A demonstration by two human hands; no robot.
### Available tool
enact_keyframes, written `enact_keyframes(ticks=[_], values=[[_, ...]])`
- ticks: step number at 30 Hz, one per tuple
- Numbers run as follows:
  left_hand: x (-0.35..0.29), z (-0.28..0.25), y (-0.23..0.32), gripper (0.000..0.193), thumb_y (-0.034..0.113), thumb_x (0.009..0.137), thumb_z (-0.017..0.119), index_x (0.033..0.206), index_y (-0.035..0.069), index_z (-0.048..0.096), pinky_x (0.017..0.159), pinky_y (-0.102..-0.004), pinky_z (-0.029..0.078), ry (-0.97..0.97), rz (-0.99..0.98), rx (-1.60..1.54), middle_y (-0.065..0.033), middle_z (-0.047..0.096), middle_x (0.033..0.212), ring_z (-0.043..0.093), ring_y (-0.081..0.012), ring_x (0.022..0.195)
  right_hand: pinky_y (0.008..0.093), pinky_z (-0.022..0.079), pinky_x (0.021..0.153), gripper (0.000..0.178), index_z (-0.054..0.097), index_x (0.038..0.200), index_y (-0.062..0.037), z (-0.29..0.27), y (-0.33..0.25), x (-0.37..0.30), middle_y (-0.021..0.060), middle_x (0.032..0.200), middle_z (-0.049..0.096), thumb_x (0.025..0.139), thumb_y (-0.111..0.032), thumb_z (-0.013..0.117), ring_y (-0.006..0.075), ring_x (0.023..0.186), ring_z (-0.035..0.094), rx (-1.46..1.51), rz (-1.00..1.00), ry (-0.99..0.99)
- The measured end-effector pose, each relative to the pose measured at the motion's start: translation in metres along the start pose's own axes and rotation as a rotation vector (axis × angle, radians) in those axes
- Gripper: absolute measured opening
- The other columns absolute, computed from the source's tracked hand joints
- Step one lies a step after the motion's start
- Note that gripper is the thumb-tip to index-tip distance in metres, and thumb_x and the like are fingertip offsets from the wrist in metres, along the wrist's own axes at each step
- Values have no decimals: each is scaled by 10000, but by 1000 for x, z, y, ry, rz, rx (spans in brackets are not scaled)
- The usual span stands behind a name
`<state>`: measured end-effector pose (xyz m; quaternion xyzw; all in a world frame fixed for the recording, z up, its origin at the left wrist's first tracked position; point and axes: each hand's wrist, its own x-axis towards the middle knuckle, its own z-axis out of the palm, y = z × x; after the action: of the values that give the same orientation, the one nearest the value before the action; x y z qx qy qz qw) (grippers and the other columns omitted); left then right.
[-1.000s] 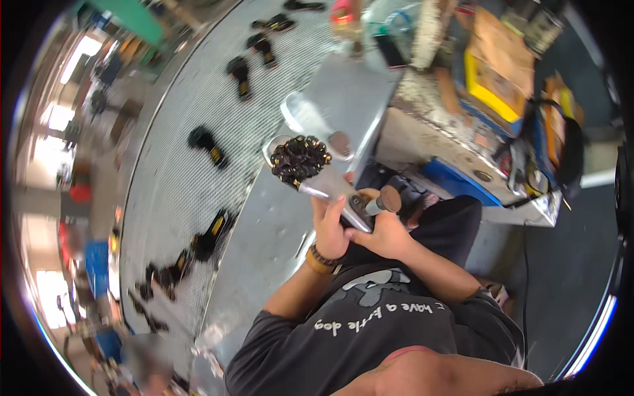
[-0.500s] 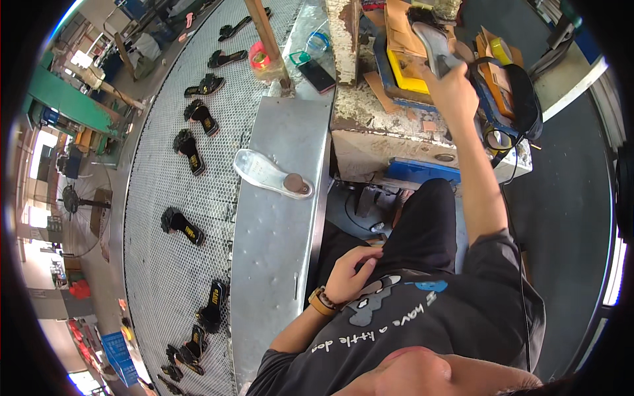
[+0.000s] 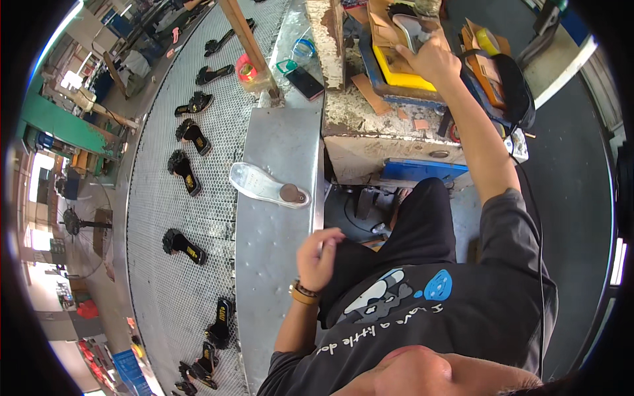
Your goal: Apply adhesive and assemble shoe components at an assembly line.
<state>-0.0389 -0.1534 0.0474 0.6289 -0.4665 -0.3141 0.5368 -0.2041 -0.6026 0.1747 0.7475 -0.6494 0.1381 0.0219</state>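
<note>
My right hand (image 3: 434, 63) reaches to the far right, its fingers closed around the heel end of a grey-soled slipper (image 3: 411, 30). Black fluffy trim shows at the slipper's far end. It lies over the yellow-edged tray (image 3: 403, 78), where brown sheets are also stacked; my fingers hide part of it. Near my lap my left hand (image 3: 318, 259) is raised beside the metal bench, its fingers loosely stretched out and nothing in it. A pale sole-shaped plate with a round brown knob (image 3: 264, 185) rests on the bench, apart from both hands.
Several black fluffy slippers (image 3: 185, 173) lie along the mesh conveyor (image 3: 155, 277) at left. The metal bench (image 3: 271, 264) runs beside it. A phone (image 3: 305, 84), a wooden post (image 3: 247, 39) and a tape roll (image 3: 487, 41) are farther off. A black bag (image 3: 516, 89) stands right of the tray.
My left hand has risen from my lap and moved left toward the bench. My right hand and the slipper have shifted slightly left; the whole view has also moved a little.
</note>
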Motion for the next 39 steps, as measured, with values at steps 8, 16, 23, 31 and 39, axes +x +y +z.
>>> enact_keyframes(ticks=[8,16,23,31,39], values=[[40,-248,-116,434,171,971,619,1349,-43,609,1109,-463,444,1039,1,975,-237,622,1351,579,-368,1279,503,472,973,319,608,1198,17,44,30,13,237,1198,621,933,-160,600,476,1095,567,483,-326,854],[1,-328,-172,811,506,1011,573,1555,-49,337,1046,-593,502,852,-1169,1155,-306,523,1444,558,-432,1313,486,463,1055,588,701,1226,-37,15,17,39,218,1282,640,863,-494,631,376,1207,590,314,-159,644],[-26,-299,-114,431,73,908,743,1271,-61,554,603,-311,491,1041,-383,-64,-71,619,915,565,-150,704,459,510,1011,561,750,1206,-76,28,-9,52,257,1240,682,818,-477,697,380,1239,622,249,160,652],[-58,-72,-19,547,207,975,678,1471,117,464,992,-555,545,558,-198,-948,-205,595,1393,642,-403,1188,340,558,733,286,686,1088,0,21,-36,-54,90,991,679,825,-99,741,206,784,676,1769,436,7],[-48,-10,9,518,349,1081,428,1417,-34,524,1117,-509,472,753,-432,-1242,-189,625,1398,608,-375,1274,405,489,1032,183,649,952,-29,40,-84,-369,117,1105,701,792,18,723,290,1176,652,1584,-569,-628]])
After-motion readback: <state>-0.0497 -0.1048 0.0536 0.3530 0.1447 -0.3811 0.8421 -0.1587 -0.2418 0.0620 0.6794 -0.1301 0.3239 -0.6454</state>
